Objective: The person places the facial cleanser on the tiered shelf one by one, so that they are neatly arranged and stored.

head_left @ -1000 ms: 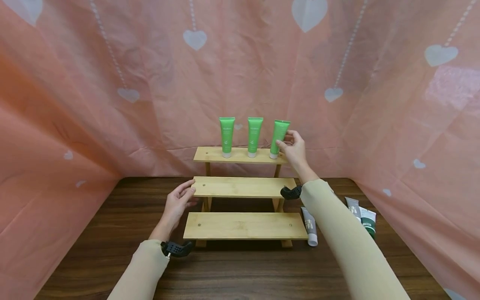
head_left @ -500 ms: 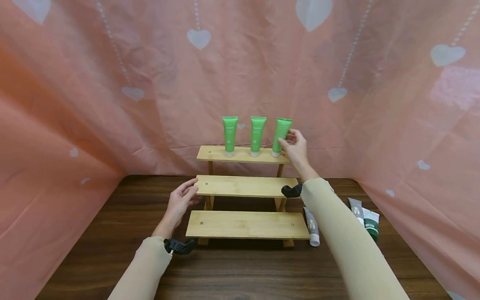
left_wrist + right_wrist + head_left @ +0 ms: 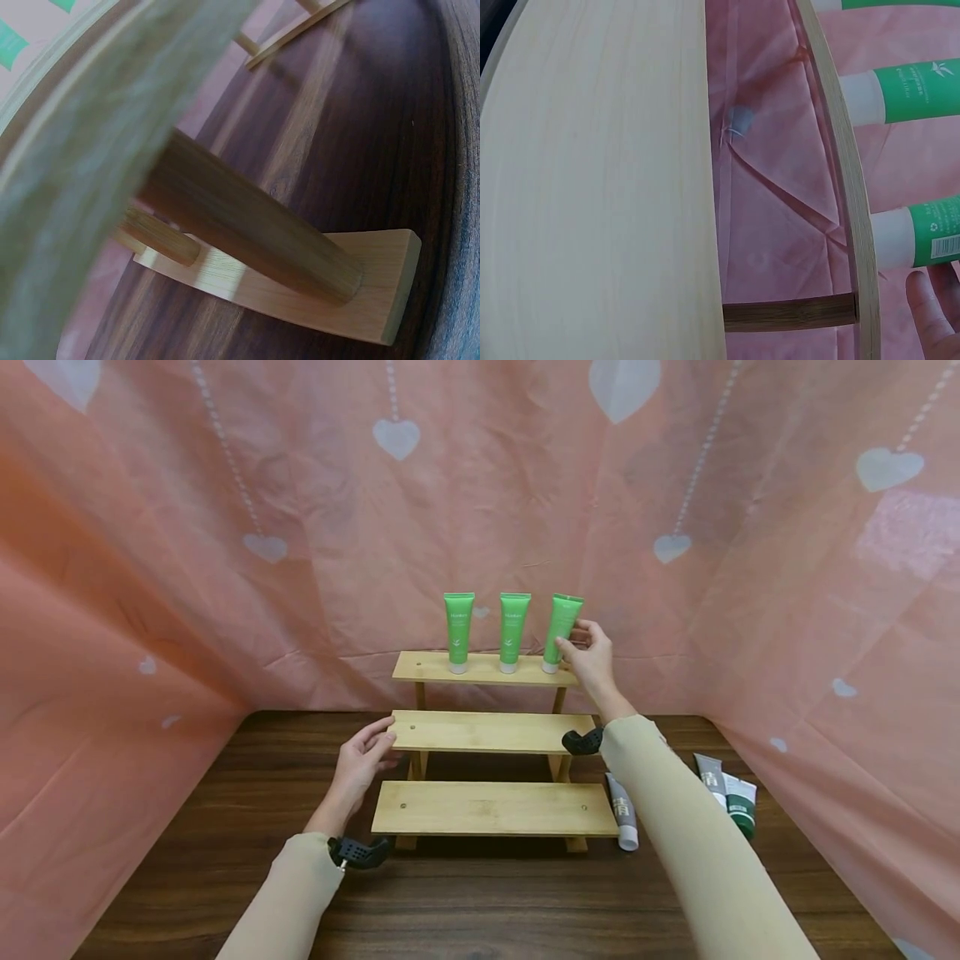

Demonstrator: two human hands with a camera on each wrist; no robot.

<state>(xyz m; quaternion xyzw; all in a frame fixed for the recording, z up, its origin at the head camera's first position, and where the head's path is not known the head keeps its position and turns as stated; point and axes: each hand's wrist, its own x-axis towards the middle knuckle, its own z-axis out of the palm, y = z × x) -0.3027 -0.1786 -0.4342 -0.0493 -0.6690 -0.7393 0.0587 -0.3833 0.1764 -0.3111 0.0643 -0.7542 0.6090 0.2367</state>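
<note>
Two green tubes, the left tube [image 3: 459, 628] and the middle tube [image 3: 513, 628], stand cap-down on the top tier of a wooden stepped shelf [image 3: 491, 732]. At the right end of that tier, my right hand [image 3: 591, 653] pinches a third green tube [image 3: 561, 628] between thumb and fingers. This tube leans slightly right, its white cap at the board. In the right wrist view, fingertips [image 3: 928, 307] show beside its lower part. My left hand [image 3: 362, 762] holds the left end of the middle tier, thumb toward the front; in its wrist view the hand itself is hidden.
A grey tube [image 3: 622, 812] lies at the right end of the lowest tier. Farther right on the dark wood table [image 3: 480, 902] lie another grey tube [image 3: 711, 779] and a white-and-green tube [image 3: 742, 806]. A pink curtain [image 3: 480, 485] encloses the back and sides.
The third green tube has shifted slightly back with my right hand, more in line with the other two. My left hand stays on the shelf end. The head view has shifted slightly.
</note>
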